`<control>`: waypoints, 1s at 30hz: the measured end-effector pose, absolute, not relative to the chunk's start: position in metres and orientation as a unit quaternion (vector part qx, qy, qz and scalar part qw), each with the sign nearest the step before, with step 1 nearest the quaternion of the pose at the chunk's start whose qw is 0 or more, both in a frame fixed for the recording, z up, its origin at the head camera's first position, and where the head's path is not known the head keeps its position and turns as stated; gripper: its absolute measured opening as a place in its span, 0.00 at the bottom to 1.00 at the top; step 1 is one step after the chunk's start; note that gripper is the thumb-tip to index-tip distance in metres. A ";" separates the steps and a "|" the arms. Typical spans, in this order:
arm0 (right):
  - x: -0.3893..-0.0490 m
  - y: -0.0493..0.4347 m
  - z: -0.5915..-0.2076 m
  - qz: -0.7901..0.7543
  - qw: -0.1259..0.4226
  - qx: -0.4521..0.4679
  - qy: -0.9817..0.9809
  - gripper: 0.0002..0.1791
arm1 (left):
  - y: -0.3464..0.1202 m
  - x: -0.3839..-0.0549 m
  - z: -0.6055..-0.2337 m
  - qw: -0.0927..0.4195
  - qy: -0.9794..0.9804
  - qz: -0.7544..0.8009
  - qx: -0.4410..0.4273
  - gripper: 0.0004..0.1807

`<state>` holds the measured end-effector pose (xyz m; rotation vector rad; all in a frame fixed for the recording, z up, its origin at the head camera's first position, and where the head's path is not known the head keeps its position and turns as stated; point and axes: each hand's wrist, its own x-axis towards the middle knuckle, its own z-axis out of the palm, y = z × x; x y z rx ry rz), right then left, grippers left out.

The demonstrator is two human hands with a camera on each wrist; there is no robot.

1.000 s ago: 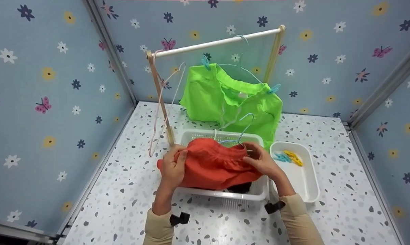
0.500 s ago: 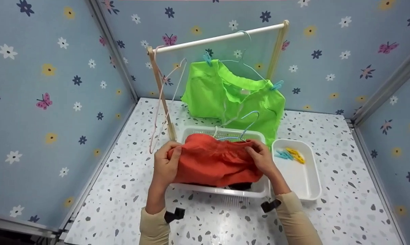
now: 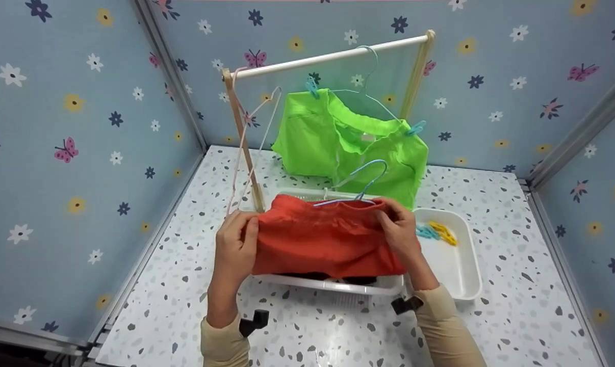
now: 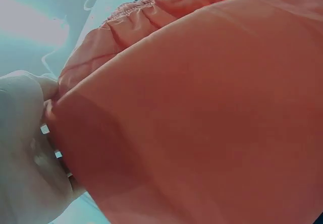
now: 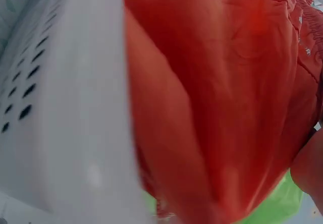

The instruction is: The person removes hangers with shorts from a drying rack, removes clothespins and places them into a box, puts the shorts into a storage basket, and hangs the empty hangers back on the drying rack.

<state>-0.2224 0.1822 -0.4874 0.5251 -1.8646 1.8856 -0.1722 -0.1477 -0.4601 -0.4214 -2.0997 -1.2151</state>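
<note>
The wooden drying rack (image 3: 328, 58) stands at the back of the speckled tabletop (image 3: 185, 285), and one job on it looks finished: the green garment (image 3: 348, 145) hangs from the rail on a wire hanger, pinned at both shoulders with blue clothespins (image 3: 413, 127). A pink hanger (image 3: 246, 153) dangles unused by the rack's left post.

In front, the white laundry basket (image 3: 338, 286) sits just beside the white tray (image 3: 460, 270) of spare yellow and blue clothespins (image 3: 435, 233). Above the basket the orange shorts (image 3: 328, 237) are held up and stretched wide, waistband on top, with the blue hanger (image 3: 361, 183) along that edge and its hook rising behind. The left hand (image 3: 234, 244) pinches the left end of the waistband between thumb and curled fingers, as the left wrist view confirms; the right hand (image 3: 399, 232) grips the right end, fingers folded over the fabric. By my judgement the shorts are roughly mounted on the hanger but not yet pegged or hung on the rail, so clipping and hanging remain. Something dark also lies in the basket beneath.

Compared with half a second ago, the shorts have risen clear of the basket rim and are pulled flatter and wider; the hands have moved apart and upward, and the hanger hook has come up with them.
</note>
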 end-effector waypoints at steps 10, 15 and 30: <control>-0.219 0.182 -0.462 0.607 0.318 0.258 -0.682 0.12 | -0.129 -0.169 -0.452 0.343 -0.884 -0.299 -0.103 0.08; -0.216 0.178 -0.457 0.568 0.342 0.272 -0.697 0.13 | -0.116 -0.171 -0.454 0.331 -0.904 -0.247 -0.113 0.06; -0.221 0.167 -0.483 0.495 0.339 0.318 -0.734 0.16 | -0.080 -0.184 -0.466 0.351 -0.890 -0.223 -0.187 0.12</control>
